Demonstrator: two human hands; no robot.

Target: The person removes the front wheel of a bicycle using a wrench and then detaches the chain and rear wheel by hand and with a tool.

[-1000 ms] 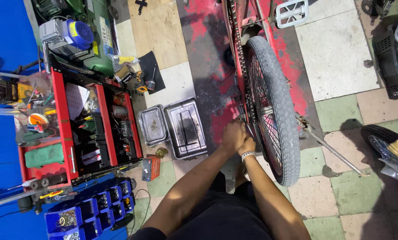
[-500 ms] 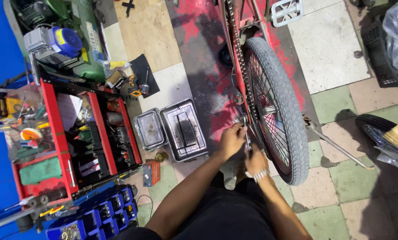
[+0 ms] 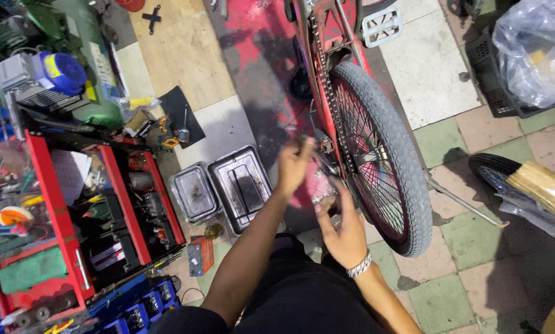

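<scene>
Working at the hub of the bicycle's rear wheel (image 3: 382, 154) beside the chain (image 3: 322, 68), the left hand (image 3: 296, 164) grips a blurred tool while the right hand (image 3: 342, 229) hovers spread-fingered just below, so seating that tool squarely seems next.

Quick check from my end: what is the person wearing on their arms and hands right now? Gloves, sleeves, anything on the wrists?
No gloves: both the left hand and the right hand are bare, and both forearms are uncovered, with no sleeves reaching them. The right wrist carries a silver-coloured metal link bracelet. No ring or watch can be made out on the left side. Dark clothing shows at the bottom of the view.
</scene>
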